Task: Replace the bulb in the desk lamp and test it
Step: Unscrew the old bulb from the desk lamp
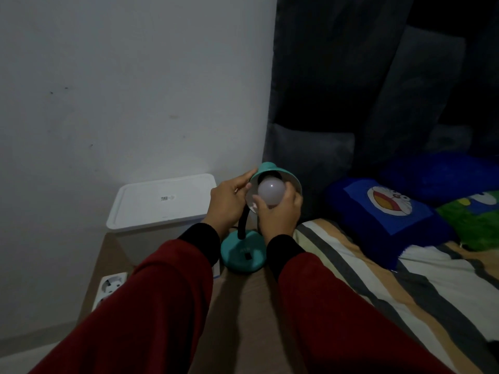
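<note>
A teal desk lamp stands in the middle of the view, its round base (pixel 243 255) on a brown surface, with a black flexible neck (pixel 242 225). Its teal shade (pixel 270 170) is tilted towards me. A white bulb (pixel 271 190), unlit, sits in the mouth of the shade. My left hand (pixel 229 203) grips the shade's left rim. My right hand (pixel 278 214) wraps the bulb from below, thumb and fingers around it. The bulb's screw end and the socket are hidden inside the shade.
A white lidded box (pixel 162 203) stands left of the lamp against the wall. A white power strip (pixel 109 288) lies at the lower left. To the right is a bed with a striped sheet (pixel 378 279), blue cartoon pillows (pixel 391 211) and dark cushions.
</note>
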Available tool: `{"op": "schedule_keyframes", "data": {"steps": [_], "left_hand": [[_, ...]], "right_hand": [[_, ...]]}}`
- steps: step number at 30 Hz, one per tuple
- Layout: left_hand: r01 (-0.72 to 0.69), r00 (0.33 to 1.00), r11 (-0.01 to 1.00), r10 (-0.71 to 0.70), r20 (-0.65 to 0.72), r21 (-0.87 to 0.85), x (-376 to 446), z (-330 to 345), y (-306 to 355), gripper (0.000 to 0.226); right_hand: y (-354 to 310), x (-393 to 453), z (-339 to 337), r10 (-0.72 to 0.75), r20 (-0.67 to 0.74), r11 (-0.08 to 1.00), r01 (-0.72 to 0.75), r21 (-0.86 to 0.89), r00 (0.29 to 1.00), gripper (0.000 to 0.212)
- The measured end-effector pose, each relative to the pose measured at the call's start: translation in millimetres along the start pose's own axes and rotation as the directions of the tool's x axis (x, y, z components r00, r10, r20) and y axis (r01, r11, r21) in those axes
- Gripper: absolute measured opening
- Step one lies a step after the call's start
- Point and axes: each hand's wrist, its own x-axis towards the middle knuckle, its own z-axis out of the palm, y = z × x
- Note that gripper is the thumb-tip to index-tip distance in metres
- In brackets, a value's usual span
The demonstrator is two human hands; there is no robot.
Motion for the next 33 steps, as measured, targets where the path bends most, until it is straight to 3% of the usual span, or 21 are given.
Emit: {"op": "schedule_keyframes", "data": {"steps": [2, 4, 7, 10, 13, 16, 20, 24, 29, 33], "left_hand": [[0.001, 1.000, 1.000, -0.001, -0.002, 0.002, 0.7, 0.2, -1.1, 0.036], [0.010, 1.000, 1.000, -0.010, -0.001, -0.013, 2.2, 0.3, -1.5, 0.036], [0.018, 1.000, 1.000, -0.018, 0.003, -0.011, 3.0, 1.3, -1.6, 0.037], [0.015, 1.000, 1.000, -0.015, 0.000, 0.003, 3.3, 0.7, -2.3, 0.037], [0.019, 1.000, 1.000, -0.019, 0.017, 0.013, 4.1, 0.4, -3.6, 0.037], [0.016, 1.000, 1.000, -0.017, 0.004, 0.019, 3.7, 0.5, -2.9, 0.037], [0.003, 1.000, 0.999, -0.003, 0.013, 0.037, 3.5, 2.5, -1.5, 0.037], [0.006, 1.000, 0.999, -0.005, -0.014, 0.031, 4.8, 2.2, -2.4, 0.037], [0.008, 1.000, 1.000, -0.008, 0.006, 0.005, 4.1, 2.9, -2.5, 0.037], [-0.004, 1.000, 1.000, 0.003, 0.003, 0.021, 4.0, 1.8, -2.8, 0.037]], "right_hand": [[-0.2, -1.0, -1.1, -0.064, 0.010, 0.997, 0.064, -0.048, 0.998, 0.063], [-1.1, -2.2, -1.5, -0.097, 0.026, 0.994, 0.098, -0.052, 0.995, 0.066], [-1.7, -2.7, -3.3, -0.026, 0.026, 0.999, 0.027, -0.033, 0.999, 0.070], [-1.1, -4.8, -2.8, -0.126, 0.044, 0.988, 0.129, -0.080, 0.991, 0.063], [-2.8, -1.2, -4.6, -0.047, 0.056, 0.997, 0.051, -0.064, 0.997, 0.073], [-2.7, -1.9, -4.0, -0.086, 0.081, 0.986, 0.096, -0.135, 0.993, 0.062], [-3.4, -1.2, -3.3, -0.006, 0.008, 0.999, 0.007, -0.051, 1.000, 0.073], [-1.2, 0.6, -2.9, -0.019, 0.052, 0.996, 0.023, -0.086, 0.998, 0.066], [-3.3, 4.1, -4.1, 0.051, 0.064, 0.999, -0.051, -0.013, 0.997, 0.074], [-0.4, 2.8, -5.3, -0.080, 0.067, 0.990, 0.087, -0.109, 0.995, 0.060]]}}
